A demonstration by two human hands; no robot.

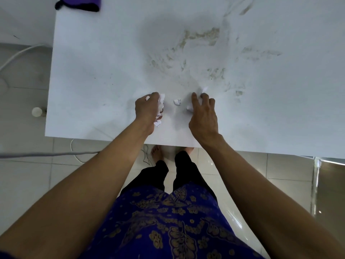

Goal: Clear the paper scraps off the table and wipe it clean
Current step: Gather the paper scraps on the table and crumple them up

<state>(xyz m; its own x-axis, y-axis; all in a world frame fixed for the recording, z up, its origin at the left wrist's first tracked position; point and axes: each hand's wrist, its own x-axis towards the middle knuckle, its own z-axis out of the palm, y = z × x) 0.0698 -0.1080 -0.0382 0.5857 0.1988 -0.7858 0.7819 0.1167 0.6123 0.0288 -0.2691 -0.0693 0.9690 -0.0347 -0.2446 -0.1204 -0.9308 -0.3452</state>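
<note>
Hands both bunch paper: left hand [147,107] clamped on scraps [161,106], right hand [203,113] curled over more, herding the stray bit [177,101] (stains [199,36] wait for the wipe)

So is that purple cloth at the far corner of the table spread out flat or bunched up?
Bunched up. The purple cloth sits as a crumpled heap at the far left corner of the table, partly cut off by the frame, so its full shape can't be told.

Floor: pale shiny tiles [233,165] with thin lines between them.
Light: bright spots shine on the tiles at the right.
Cables: a white cable [20,53] curves at the left; a grey cord [46,154] runs across the floor.
Small thing: a round white cap [36,111] sits on the floor.
</note>
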